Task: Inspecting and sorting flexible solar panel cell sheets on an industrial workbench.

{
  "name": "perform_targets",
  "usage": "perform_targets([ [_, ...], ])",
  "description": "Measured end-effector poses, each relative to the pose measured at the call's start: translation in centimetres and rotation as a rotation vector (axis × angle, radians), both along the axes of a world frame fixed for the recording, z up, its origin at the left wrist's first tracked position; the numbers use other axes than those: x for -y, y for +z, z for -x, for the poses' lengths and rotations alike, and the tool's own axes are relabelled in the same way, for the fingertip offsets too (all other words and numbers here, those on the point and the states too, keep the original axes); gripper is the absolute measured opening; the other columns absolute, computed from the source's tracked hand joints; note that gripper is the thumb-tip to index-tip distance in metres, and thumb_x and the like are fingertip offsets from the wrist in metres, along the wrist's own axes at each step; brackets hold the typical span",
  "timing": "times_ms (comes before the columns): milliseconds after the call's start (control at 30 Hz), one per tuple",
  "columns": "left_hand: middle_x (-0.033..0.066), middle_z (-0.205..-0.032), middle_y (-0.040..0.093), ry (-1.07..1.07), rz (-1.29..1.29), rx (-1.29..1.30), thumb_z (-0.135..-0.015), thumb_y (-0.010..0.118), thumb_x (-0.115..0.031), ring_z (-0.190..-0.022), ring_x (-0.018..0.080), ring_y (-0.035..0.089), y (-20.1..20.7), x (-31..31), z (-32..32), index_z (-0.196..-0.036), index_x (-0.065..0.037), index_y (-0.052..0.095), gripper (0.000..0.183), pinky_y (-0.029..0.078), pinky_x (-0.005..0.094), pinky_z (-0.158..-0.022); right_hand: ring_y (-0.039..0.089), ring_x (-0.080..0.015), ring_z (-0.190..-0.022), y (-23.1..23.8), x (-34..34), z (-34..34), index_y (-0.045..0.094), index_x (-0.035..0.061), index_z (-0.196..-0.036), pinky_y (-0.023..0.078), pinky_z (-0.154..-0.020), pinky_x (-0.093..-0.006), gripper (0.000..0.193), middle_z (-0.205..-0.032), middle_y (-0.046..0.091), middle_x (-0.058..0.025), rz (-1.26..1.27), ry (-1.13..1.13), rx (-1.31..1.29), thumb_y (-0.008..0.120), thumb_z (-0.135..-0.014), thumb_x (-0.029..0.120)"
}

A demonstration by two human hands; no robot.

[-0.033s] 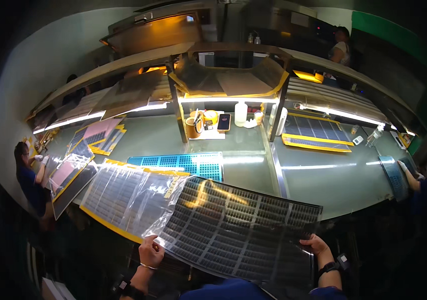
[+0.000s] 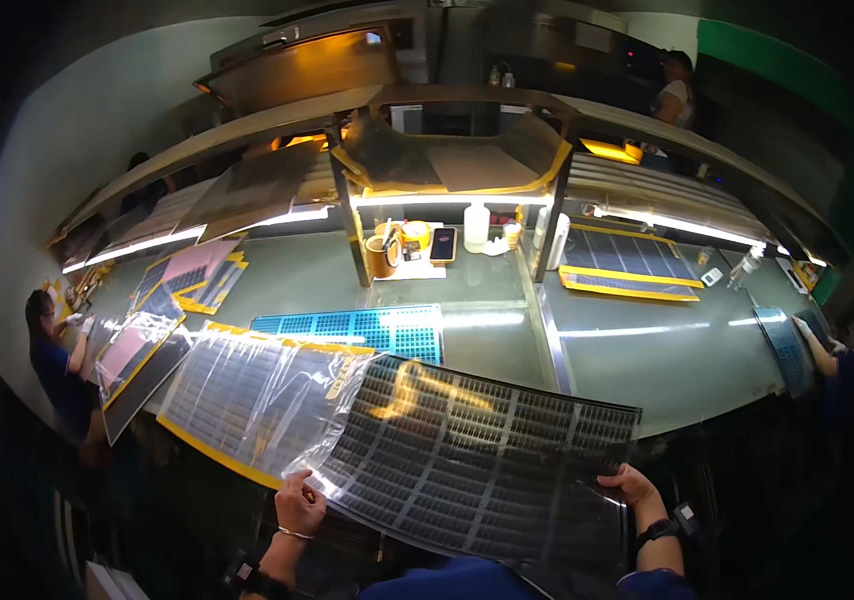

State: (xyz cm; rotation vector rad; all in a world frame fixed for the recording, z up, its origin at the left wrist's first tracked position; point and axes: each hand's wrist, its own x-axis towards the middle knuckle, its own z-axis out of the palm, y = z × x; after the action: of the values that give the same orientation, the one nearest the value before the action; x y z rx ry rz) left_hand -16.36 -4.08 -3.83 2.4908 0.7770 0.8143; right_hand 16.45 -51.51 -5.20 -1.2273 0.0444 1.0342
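My left hand [image 2: 301,503] pinches the near edge of a clear plastic film [image 2: 297,405], where it meets a dark sheet with a fine grid pattern [image 2: 477,455]. My right hand [image 2: 632,488] grips the right end of that dark sheet, thumb on top and the other fingers mostly hidden. The sheet slopes down toward me, its far edge by the bench. On its left part the wrinkled film lies over a paler area with yellow strips [image 2: 217,457] along its edges. A blue perforated panel [image 2: 347,325] lies just beyond.
The glass-topped bench [image 2: 637,370] carries yellow-edged sheets [image 2: 627,262] at the right and a pile of sheets [image 2: 197,275] at the left. A brown cup [image 2: 384,258], a phone [image 2: 444,244] and a white bottle [image 2: 477,228] stand under the shelf [image 2: 467,100]. Co-workers handle panels at both sides.
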Motion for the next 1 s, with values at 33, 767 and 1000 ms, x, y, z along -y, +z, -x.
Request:
perform_targets([
  [33,0.0110,-0.068,0.055,0.049,0.034,-0.062,-0.060,0.057,-0.003,-0.057,0.0248,0.056,-0.2,-0.5,0.1,-0.093,-0.001,0.056,0.033,0.047,0.0345,-0.054,0.063,-0.0188,-0.080,1.3,-0.7,-0.2,0.062,-0.0010,-0.097,0.050,-0.073,-0.0291,0.024,-0.090,0.064,-0.0092,0.012,0.042,0.004,0.063,-0.073,0.000],
  [767,0.0089,-0.070,0.057,-0.087,-0.466,-0.396,-0.079,0.050,-0.012,-0.061,0.0266,0.061,-0.9,-8.5,-9.4,-0.079,-0.007,0.057,0.009,0.049,0.0354,-0.052,0.061,-0.0200,-0.090,1.0,-6.5,0.1,0.058,0.0004,-0.105,0.049,-0.080,-0.0304,0.036,-0.102,0.062,-0.0100,-0.069,0.048,0.116,0.062,-0.070,-0.006],
  [1000,0.0068,-0.068,0.056,-0.230,-0.488,-0.342,-0.079,0.050,-0.010,-0.058,0.0250,0.059,0.9,-5.0,-10.1,-0.093,-0.009,0.059,0.016,0.047,0.0349,-0.049,0.063,-0.0208,-0.082,-0.5,-4.9,0.9,0.058,-0.0031,-0.103,0.052,-0.075,-0.0305,0.031,-0.094,0.063,-0.0129,-0.068,-0.018,-0.046,0.059,-0.073,-0.006],
])
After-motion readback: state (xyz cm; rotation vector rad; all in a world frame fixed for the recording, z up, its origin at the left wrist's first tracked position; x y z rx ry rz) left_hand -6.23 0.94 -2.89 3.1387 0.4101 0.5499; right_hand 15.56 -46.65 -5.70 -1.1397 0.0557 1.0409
